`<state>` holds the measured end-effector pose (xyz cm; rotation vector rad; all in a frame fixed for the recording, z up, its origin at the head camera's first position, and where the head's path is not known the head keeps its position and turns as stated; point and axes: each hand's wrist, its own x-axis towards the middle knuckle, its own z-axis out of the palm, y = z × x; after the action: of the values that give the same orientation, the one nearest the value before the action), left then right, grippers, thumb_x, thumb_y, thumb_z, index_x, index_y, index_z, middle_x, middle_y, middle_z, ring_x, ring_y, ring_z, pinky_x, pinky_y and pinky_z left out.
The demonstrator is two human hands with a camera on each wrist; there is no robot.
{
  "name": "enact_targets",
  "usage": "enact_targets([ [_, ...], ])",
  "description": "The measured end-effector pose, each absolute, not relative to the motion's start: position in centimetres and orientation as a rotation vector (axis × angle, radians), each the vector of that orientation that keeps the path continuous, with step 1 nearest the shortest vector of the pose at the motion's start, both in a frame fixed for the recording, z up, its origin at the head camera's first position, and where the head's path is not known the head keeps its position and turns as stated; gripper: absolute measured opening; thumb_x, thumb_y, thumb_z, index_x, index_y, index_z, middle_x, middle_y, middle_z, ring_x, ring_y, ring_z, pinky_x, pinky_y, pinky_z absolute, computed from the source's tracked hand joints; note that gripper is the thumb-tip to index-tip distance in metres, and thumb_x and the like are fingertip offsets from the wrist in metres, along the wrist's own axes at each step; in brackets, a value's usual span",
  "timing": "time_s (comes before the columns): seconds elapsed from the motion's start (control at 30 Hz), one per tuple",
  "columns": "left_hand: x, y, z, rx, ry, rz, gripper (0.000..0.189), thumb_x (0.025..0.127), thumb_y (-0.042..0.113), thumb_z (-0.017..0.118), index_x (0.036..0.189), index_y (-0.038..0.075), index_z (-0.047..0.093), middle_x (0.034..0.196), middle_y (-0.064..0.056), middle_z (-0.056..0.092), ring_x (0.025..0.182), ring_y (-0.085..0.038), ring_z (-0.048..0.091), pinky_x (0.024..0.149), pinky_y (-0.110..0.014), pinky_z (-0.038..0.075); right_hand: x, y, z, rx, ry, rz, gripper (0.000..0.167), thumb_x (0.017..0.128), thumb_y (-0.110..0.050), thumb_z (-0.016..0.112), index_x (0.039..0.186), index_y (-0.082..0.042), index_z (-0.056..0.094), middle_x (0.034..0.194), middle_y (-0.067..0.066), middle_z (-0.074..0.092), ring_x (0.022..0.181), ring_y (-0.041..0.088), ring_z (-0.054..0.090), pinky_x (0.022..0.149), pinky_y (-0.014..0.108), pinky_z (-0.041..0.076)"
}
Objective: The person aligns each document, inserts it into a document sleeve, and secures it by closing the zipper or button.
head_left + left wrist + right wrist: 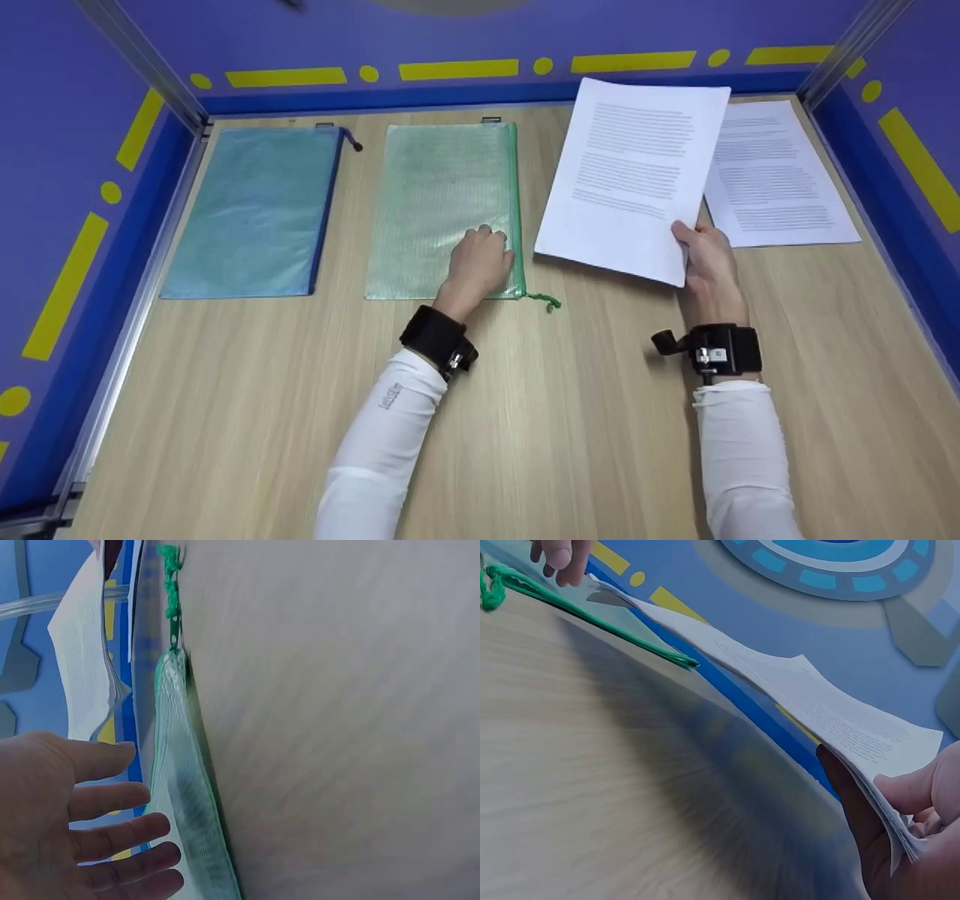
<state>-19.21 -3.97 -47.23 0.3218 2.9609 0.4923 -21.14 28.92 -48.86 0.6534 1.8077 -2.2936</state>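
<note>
A stack of printed paper (634, 172) is held up off the table by my right hand (709, 259), thumb on top and fingers beneath at its lower right corner. In the right wrist view the stack (825, 716) shows several sheets, bending along its length. My left hand (480, 262) is over the lower right part of a green zip pouch (442, 187). Its fingers are loosely extended in the left wrist view, holding nothing; whether they touch the pouch I cannot tell. The pouch lies flat, its zip along the right edge and a green cord (546, 301) at the lower corner.
A blue zip pouch (251, 214) lies flat at the left, with a dark pull tab at its top right. More printed paper (780, 176) lies at the far right, partly behind the held stack. Blue walls (465, 45) with yellow marks border the wooden table (570, 420).
</note>
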Motion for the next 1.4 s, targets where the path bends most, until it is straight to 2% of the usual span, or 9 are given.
enact_targets([
  [0.3, -19.8, -1.9, -47.4, 0.298, 2.966, 0.382, 0.035, 0.1, 0.03, 0.057, 0.094, 0.0, 0.074, 0.113, -0.018, 0.065, 0.101, -0.032, 0.064, 0.081, -0.038, 0.059, -21.3, 28.8, -49.0, 0.714, 1.817, -2.268, 0.059, 0.102, -0.018, 0.051, 0.154, -0.001, 0.029, 0.105, -0.006, 0.061, 0.102, 0.007, 0.059, 0.085, 0.02, 0.048],
  [0.57, -20.1, -0.9, -47.7, 0.246, 2.989, 0.246, 0.039, 0.098, 0.036, 0.059, 0.104, 0.002, 0.074, 0.118, -0.017, 0.064, 0.103, -0.03, 0.065, 0.079, -0.033, 0.06, -21.3, 28.8, -48.8, 0.719, 1.891, -2.212, 0.059, 0.103, -0.02, 0.05, 0.156, -0.007, 0.028, 0.12, -0.004, 0.059, 0.113, 0.009, 0.055, 0.093, 0.022, 0.044],
  [0.77, -20.1, -0.9, -47.7, 0.232, 3.017, 0.238, 0.031, 0.099, 0.025, 0.056, 0.094, 0.0, 0.075, 0.11, -0.017, 0.065, 0.088, -0.028, 0.071, 0.069, -0.031, 0.061, -21.1, 28.8, -49.0, 0.655, 1.946, -2.188, 0.057, 0.103, -0.021, 0.047, 0.155, -0.006, 0.029, 0.12, -0.004, 0.059, 0.112, 0.009, 0.057, 0.091, 0.022, 0.047],
  [0.93, -20.3, -1.0, -48.2, 0.248, 3.044, 0.287, 0.03, 0.096, 0.01, 0.048, 0.084, 0.001, 0.074, 0.103, -0.016, 0.065, 0.077, -0.023, 0.07, 0.061, -0.029, 0.059, -21.0, 28.9, -49.1, 0.621, 1.899, -2.249, 0.058, 0.103, -0.017, 0.048, 0.155, -0.005, 0.028, 0.112, -0.005, 0.062, 0.105, 0.008, 0.06, 0.086, 0.02, 0.05],
  [1.1, -20.5, -1.4, -48.1, 0.184, 2.977, 0.48, 0.031, 0.095, 0.006, 0.043, 0.084, 0.0, 0.071, 0.102, -0.017, 0.065, 0.08, -0.023, 0.066, 0.066, -0.032, 0.058, -21.1, 29.0, -49.1, 0.656, 1.846, -2.276, 0.058, 0.102, -0.017, 0.051, 0.154, -0.003, 0.031, 0.106, -0.006, 0.063, 0.101, 0.008, 0.06, 0.083, 0.02, 0.05],
  [1.17, -20.2, -1.5, -47.6, 0.154, 2.939, 0.546, 0.029, 0.096, 0.006, 0.044, 0.086, 0.0, 0.07, 0.104, -0.018, 0.066, 0.082, -0.022, 0.063, 0.072, -0.034, 0.058, -21.1, 29.0, -49.1, 0.67, 1.856, -2.263, 0.058, 0.102, -0.017, 0.051, 0.155, -0.005, 0.031, 0.113, -0.004, 0.062, 0.106, 0.009, 0.059, 0.085, 0.02, 0.049],
  [1.23, -20.2, -1.7, -47.6, 0.148, 2.943, 0.588, 0.026, 0.095, 0.005, 0.046, 0.08, 0.002, 0.067, 0.1, -0.017, 0.067, 0.078, -0.019, 0.059, 0.07, -0.034, 0.057, -21.2, 28.9, -49.1, 0.679, 1.892, -2.225, 0.058, 0.102, -0.019, 0.051, 0.155, -0.007, 0.03, 0.126, 0.0, 0.06, 0.115, 0.011, 0.056, 0.089, 0.02, 0.047],
  [1.33, -20.2, -1.8, -47.9, 0.135, 2.961, 0.654, 0.027, 0.093, 0.001, 0.049, 0.067, 0.008, 0.054, 0.084, -0.01, 0.065, 0.068, -0.014, 0.048, 0.06, -0.03, 0.051, -21.3, 28.9, -49.2, 0.685, 1.942, -2.167, 0.06, 0.103, -0.021, 0.05, 0.157, -0.01, 0.027, 0.144, 0.005, 0.051, 0.128, 0.013, 0.05, 0.093, 0.02, 0.044],
  [1.4, -20.2, -1.9, -48.0, 0.118, 2.963, 0.723, 0.033, 0.092, -0.001, 0.049, 0.061, 0.013, 0.043, 0.07, -0.003, 0.055, 0.062, -0.012, 0.041, 0.052, -0.026, 0.042, -21.3, 28.8, -49.2, 0.697, 1.933, -2.168, 0.06, 0.102, -0.022, 0.051, 0.156, -0.009, 0.027, 0.145, 0.006, 0.05, 0.129, 0.014, 0.049, 0.094, 0.02, 0.044],
])
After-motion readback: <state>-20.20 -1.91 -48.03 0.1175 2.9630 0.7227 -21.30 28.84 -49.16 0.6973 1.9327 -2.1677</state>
